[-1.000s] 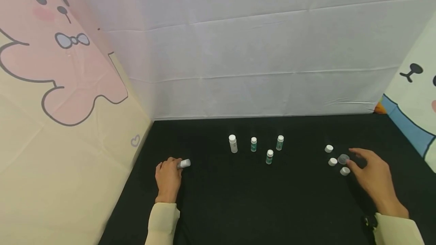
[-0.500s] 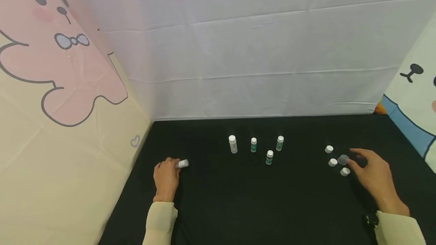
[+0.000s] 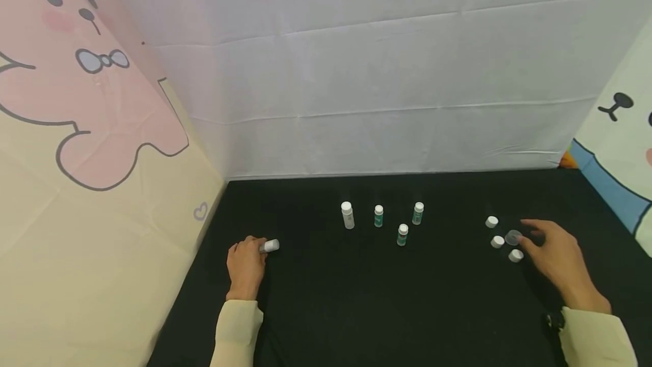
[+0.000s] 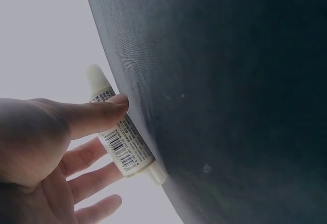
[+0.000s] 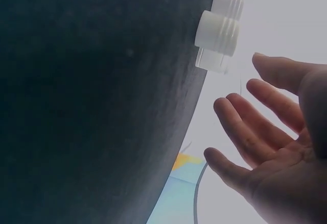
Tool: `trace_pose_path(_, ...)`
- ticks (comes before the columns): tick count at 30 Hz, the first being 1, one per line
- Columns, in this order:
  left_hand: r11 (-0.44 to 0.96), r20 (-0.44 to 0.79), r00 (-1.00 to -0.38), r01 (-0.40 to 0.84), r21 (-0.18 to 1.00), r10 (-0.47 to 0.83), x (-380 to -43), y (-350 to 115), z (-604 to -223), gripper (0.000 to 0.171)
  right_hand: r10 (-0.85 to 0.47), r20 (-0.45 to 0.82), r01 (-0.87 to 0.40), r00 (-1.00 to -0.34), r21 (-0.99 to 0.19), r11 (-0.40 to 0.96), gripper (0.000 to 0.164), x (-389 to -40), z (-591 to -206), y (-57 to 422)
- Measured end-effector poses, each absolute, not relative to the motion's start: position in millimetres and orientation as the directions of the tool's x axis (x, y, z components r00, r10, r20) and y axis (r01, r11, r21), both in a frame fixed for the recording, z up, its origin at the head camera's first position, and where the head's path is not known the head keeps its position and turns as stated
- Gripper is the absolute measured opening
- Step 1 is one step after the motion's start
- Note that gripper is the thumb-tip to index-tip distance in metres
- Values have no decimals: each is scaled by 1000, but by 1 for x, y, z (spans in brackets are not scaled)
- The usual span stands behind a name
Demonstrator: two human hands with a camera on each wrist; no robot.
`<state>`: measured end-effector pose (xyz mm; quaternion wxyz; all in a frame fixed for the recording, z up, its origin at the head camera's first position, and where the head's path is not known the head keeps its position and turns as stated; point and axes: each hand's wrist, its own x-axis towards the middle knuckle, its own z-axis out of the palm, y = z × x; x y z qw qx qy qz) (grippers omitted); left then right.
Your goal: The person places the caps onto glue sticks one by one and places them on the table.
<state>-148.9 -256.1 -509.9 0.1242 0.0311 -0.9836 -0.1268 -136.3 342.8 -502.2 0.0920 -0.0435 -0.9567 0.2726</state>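
At the left of the black table, my left hand (image 3: 246, 263) pinches a small white tube (image 3: 270, 246) between thumb and fingers. In the left wrist view the tube (image 4: 123, 137) lies tilted, with a printed barcode label and a pale tapered end; the thumb crosses its label. On the right, my right hand (image 3: 557, 262) hovers with fingers spread beside a small clear cap (image 3: 511, 237), which the thumb tip overlaps in the head view. Three white caps (image 3: 497, 242) lie around the clear one. From the right wrist, the hand (image 5: 265, 132) holds nothing, its fingertips apart from a ribbed white cap (image 5: 217, 32).
A taller white bottle (image 3: 348, 216) stands upright at the table's middle back. Three smaller bottles with green labels and white caps stand to its right, the nearest green bottle (image 3: 402, 235) slightly forward. A white cloth (image 3: 326, 129) hangs behind the black table (image 3: 377, 310).
My left hand has drifted a little left with the tube. The right hand stays almost still beside the caps, and the standing bottles keep their places.
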Motion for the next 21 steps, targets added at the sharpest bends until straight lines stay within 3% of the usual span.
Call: trace_pose_path(21,978,199,-978,-25,209,-67,-156,-259,-512,30,80,8,64,-997,-513,856,39,-147,-501,345)
